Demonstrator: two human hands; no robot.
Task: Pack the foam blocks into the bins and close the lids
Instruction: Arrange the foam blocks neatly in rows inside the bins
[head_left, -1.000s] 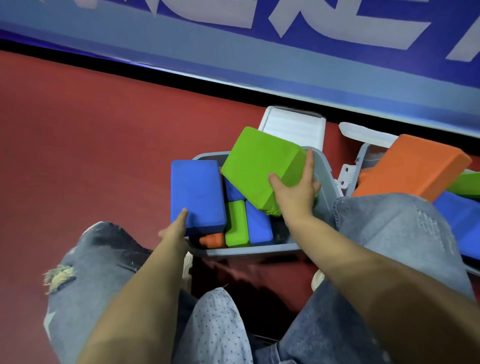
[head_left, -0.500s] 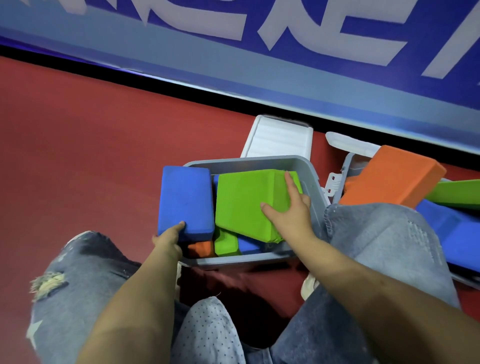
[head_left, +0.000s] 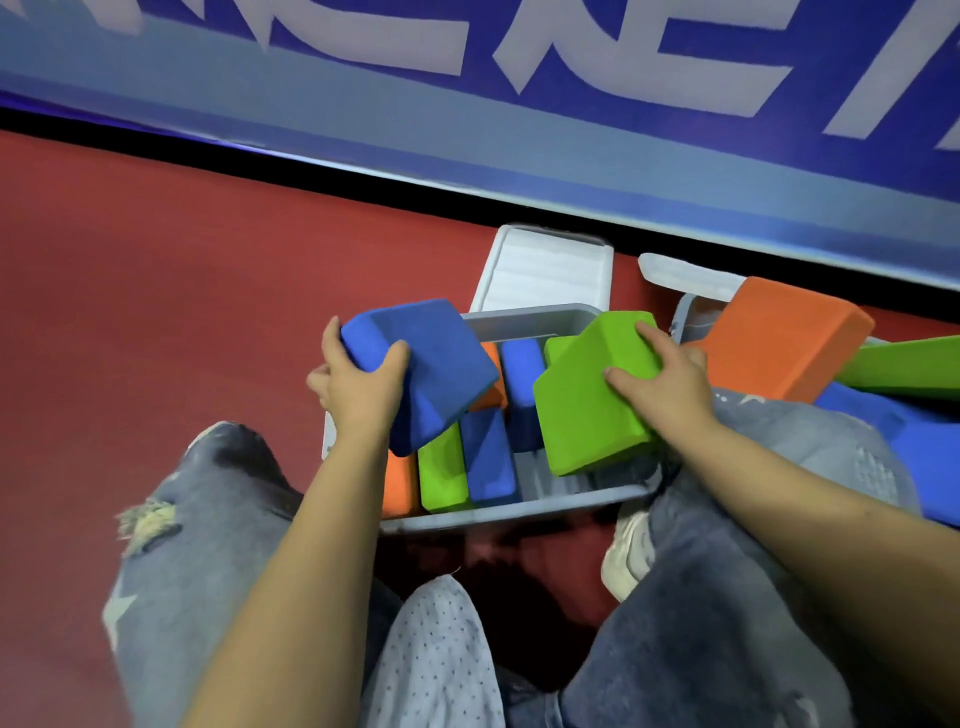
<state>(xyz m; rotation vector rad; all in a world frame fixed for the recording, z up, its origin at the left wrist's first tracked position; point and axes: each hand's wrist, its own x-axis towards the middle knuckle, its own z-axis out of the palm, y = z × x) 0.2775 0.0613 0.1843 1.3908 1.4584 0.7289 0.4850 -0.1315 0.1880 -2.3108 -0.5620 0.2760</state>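
1. While the person crouches over it, the grey bin (head_left: 498, 512) sits on the red floor (head_left: 156, 312) between the knees of the jeans (head_left: 208, 519), its white lid (head_left: 545, 270) flipped back past the far rim.
2. The left hand (head_left: 358, 387) grasps a blue foam block (head_left: 431, 369), thumb curled over its top and fingers wrapped round its left edge; the block is tilted above the bin's left rim.
3. The right hand (head_left: 670, 379) holds a green foam block (head_left: 592, 400), fingers spread across its upper face and curled over its far edge; it leans at an angle over the bin's right side, its lower corner inside.
4. Standing on edge along the bin's near wall are an orange block (head_left: 400, 483), a green block (head_left: 441, 478) and a blue block (head_left: 488, 457); another blue block (head_left: 519, 384) stands behind them.
5. At the right, a second bin (head_left: 685, 312) carries a large orange block (head_left: 779, 338) tilted on its rim, with a green one (head_left: 904, 364) beside it.
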